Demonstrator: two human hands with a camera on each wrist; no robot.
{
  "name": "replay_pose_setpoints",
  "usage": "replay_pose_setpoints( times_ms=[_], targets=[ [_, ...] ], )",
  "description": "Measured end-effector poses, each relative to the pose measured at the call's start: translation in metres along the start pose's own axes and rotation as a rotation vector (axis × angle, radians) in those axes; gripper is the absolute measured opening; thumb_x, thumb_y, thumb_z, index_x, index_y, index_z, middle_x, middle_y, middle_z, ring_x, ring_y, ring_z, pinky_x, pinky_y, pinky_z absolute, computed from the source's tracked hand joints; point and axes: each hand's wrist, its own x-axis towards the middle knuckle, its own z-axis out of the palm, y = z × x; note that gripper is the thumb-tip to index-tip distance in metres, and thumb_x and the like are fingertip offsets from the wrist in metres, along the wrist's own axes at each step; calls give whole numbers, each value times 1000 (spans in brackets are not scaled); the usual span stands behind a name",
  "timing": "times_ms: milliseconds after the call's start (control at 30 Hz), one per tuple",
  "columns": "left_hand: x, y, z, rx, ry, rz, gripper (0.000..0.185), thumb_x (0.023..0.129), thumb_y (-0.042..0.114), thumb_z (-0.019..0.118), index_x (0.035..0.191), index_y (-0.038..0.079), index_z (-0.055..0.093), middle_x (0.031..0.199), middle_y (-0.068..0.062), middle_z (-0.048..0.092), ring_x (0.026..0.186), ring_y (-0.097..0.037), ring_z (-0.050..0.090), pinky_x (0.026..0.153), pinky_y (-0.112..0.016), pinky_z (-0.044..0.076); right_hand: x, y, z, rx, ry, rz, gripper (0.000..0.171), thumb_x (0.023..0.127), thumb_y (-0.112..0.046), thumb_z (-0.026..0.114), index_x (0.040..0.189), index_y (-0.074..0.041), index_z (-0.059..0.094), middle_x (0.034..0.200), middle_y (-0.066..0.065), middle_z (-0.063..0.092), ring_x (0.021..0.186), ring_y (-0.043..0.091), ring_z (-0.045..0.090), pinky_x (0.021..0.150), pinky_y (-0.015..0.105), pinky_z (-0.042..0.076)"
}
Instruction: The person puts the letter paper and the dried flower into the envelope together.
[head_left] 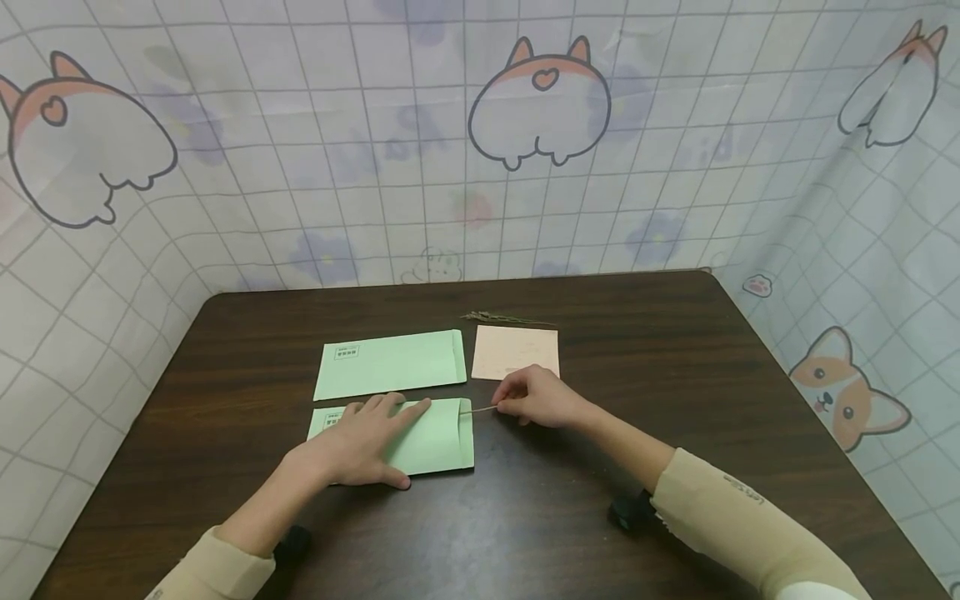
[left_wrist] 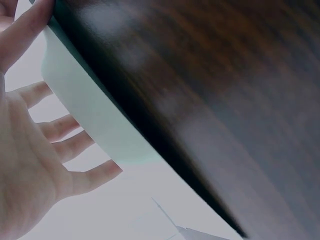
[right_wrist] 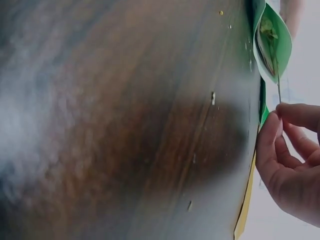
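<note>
Pinching a thin stem (head_left: 483, 408) between thumb and fingertip of right hand (head_left: 543, 398), at 2 o'clock from the mouth of the near green envelope (head_left: 431, 446). Resting left hand (head_left: 360, 446) across same envelope, spread wide, fingers straight, gripping nothing. Getting only a short bare length of stem from head view, leading in at the envelope's 3 o'clock end. Getting more from right wrist view: looking into the gaping mouth, can make out a greenish flower head (right_wrist: 269, 31) inside, on the same stem. Can also see a pale-edged layer (right_wrist: 263, 50) toward the mouth's 9 o'clock side; cannot tell what. Spotting small pale crumbs (right_wrist: 213, 98) on the dark wooden table (head_left: 570, 517) there too. Getting from left wrist view the palm side of left hand, fingers apart, thumb tip at 11 o'clock in frame by the envelope's edge, plus the envelope's pale face bowed above the tabletop. Need head view for layout: far green envelope (head_left: 397, 362) at 12 o'clock from the near one, printed near its 10 o'clock corner; pink card (head_left: 516, 350) at 2 o'clock from the near one; dried sprig (head_left: 510, 318) just beyond the card at 12 o'clock; patterned cloth (head_left: 427, 167) at 12 o'clock behind the table.
</note>
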Motion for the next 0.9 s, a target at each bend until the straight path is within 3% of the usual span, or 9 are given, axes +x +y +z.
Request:
replay_pose_setpoints(
  times_ms=[267,533,900],
  targets=[
    [1,0,0,9,-2,4,106,77,52,88,161,14,36,145,-18,44,133,-40,43,101,-64,37,2,-2,6,46,20,21,5,94,-4,72,97,-2,76,87,7,72,69,18,64,65,35,58],
    [1,0,1,7,-15,-7,106,77,53,87,161,16,35,147,-18,43,135,-40,42,103,-64,35,2,-6,11,120,43,27,9,93,-3,73,100,1,75,89,4,71,78,28,66,67,37,59],
    [1,0,1,12,-17,-4,106,76,53,87,161,15,35,147,-19,43,135,-40,42,102,-63,37,4,-12,19,168,44,35,11,93,4,69,102,10,72,91,16,70,78,39,65,73,55,58]
  ],
)
